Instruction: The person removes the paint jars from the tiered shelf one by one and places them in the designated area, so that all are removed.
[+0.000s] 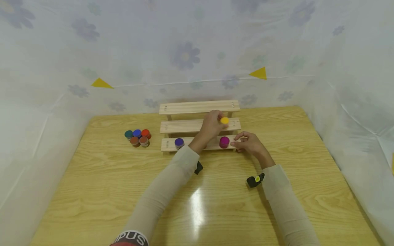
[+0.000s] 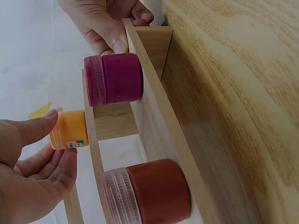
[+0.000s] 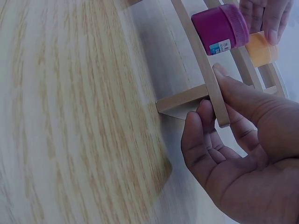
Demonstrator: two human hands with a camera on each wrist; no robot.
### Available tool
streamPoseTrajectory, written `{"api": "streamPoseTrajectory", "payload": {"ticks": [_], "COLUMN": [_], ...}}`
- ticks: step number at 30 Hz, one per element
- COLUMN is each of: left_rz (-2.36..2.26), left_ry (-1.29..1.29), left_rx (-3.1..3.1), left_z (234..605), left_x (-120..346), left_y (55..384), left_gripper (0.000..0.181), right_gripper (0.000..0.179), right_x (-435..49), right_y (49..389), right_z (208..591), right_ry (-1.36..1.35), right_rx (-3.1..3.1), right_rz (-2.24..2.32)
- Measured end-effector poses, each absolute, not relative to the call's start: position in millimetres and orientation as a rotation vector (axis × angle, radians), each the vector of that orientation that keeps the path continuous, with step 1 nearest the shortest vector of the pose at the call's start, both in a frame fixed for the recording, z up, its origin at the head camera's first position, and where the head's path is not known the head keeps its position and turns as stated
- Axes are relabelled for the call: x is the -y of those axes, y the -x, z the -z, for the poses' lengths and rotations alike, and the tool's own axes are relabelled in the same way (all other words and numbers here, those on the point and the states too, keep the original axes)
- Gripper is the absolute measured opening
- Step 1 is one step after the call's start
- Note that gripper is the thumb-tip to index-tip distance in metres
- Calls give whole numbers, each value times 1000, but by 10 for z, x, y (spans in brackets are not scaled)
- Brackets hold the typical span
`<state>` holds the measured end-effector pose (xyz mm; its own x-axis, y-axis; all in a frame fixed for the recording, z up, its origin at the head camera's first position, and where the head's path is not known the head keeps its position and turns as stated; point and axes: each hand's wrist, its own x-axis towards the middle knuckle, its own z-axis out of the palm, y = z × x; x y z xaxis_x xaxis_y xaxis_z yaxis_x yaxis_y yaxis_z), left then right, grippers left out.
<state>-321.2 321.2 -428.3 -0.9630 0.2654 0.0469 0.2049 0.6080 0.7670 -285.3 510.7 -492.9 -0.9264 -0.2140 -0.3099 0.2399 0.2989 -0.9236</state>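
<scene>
My left hand (image 1: 211, 124) pinches a yellow paint jar (image 1: 224, 121) between thumb and fingers at the right part of the middle step of a wooden three-step rack (image 1: 184, 127). In the left wrist view, the base of the yellow jar (image 2: 74, 128) meets that step. My right hand (image 1: 250, 143) grips the right end of the lowest step, thumb on top and fingers curled beneath, as the right wrist view shows. Close to that thumb stands a magenta jar (image 1: 224, 142). A brown jar (image 2: 159, 191), hidden by the left forearm in the head view, stands on the same step.
A dark blue jar (image 1: 179, 143) stands at the lowest step's left. Left of the rack, teal (image 1: 129, 134), blue (image 1: 137, 134), red (image 1: 146, 133) and two brown jars (image 1: 134, 141) cluster on the wooden table (image 1: 101, 191). A flowered sheet (image 1: 132, 51) hangs behind.
</scene>
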Motion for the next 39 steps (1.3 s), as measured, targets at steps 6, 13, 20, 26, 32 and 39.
{"api": "streamPoseTrajectory", "payload": {"ticks": [6,13,20,26,32,39], "left_rz": [-1317,-1346,-1387,-1409,-1401,-1434], "left_ry": [-407,-395,-409,-445,-425,-400], "left_rx": [-2749,-2738,-2730,-2755,-2752,-2717], "left_z": [4261,4241,4228,4211,4174,4169], "left_x": [-3206,-3187,-3145,-3080,-3036,-3019], "left_y": [3201,3191,3183,3153,3140,3147], "left_gripper": [36,36,38,38,37,36], "right_gripper": [30,30,31,37,38,37], "right_x": [-5113,-5112,-5114,-5116,-5115,-5088], "right_y": [2855,2848,2847,2846,2827,2743], "right_z": [4925,4909,4905,4896,4806,4640], "right_ry": [-36,-33,-24,-26,-44,-47], "right_rx": [-2201,-2196,-2204,-2210,-2191,-2193], "right_rz": [1650,1644,1648,1618,1613,1599]}}
